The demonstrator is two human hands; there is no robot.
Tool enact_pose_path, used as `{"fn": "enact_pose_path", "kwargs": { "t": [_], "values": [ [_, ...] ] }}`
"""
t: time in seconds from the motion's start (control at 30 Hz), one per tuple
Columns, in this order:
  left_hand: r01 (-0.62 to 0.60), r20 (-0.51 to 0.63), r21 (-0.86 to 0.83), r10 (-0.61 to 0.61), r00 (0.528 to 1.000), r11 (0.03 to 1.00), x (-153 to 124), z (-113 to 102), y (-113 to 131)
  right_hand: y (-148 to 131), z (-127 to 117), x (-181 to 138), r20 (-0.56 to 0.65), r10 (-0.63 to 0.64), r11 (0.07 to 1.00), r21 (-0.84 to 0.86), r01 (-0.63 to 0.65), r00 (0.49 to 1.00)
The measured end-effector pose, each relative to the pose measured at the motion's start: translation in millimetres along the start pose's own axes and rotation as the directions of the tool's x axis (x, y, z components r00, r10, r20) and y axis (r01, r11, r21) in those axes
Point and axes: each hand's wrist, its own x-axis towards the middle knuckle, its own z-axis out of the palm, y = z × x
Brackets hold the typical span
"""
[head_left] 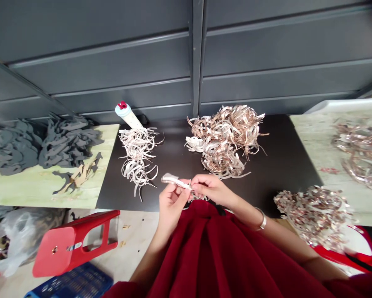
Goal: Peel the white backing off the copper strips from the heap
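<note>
Above the black tabletop: one pale foil-like strip, pinched at its ends by my left hand and right hand. It seemed light, springy and slippery, best held by the edges.

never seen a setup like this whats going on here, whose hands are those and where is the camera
This is one picture from a camera worn on a person's head, looking down at their own hands, so no machine is involved. The red cloth at the bottom is their clothing. Their left hand and right hand pinch a pale curled strip between them. On the black tabletop lie a heap of coppery strips, a pile of whitish strips and a white bottle with a red cap. Grey cut shapes sit on a pale green board to the left.
</note>
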Motion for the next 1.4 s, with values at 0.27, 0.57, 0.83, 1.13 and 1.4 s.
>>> {"fn": "enact_pose_path", "kwargs": {
  "t": [0.27, 0.57, 0.83, 1.13, 1.4],
  "values": [
    [-0.102, 0.081, 0.021, 0.100, 0.992, 0.995, -7, -8, 17, -33, -22, -1, 0.196, -0.143, 0.946, -0.261, 0.192, 0.970],
    [-0.365, 0.122, -0.125, 0.379, 0.917, 0.923, -15, -2, 24, -47, -16, -2, 0.195, -0.275, 0.886, -0.328, 0.327, 0.942],
    [-0.526, 0.232, 0.008, 0.511, 0.828, 0.850, -20, 0, 38, -71, 8, -30, -0.189, -0.405, 0.900, -0.252, 0.355, 0.895],
    [-0.623, 0.306, -0.020, 0.598, 0.741, 0.782, -18, -3, 37, -85, 15, -31, -0.019, -0.456, 0.831, -0.366, 0.418, 0.890],
    [-0.622, 0.320, 0.086, 0.570, 0.757, 0.778, -25, -6, 41, -91, 11, -31, 0.102, -0.456, 0.790, -0.411, 0.455, 0.884]
  ]
}}
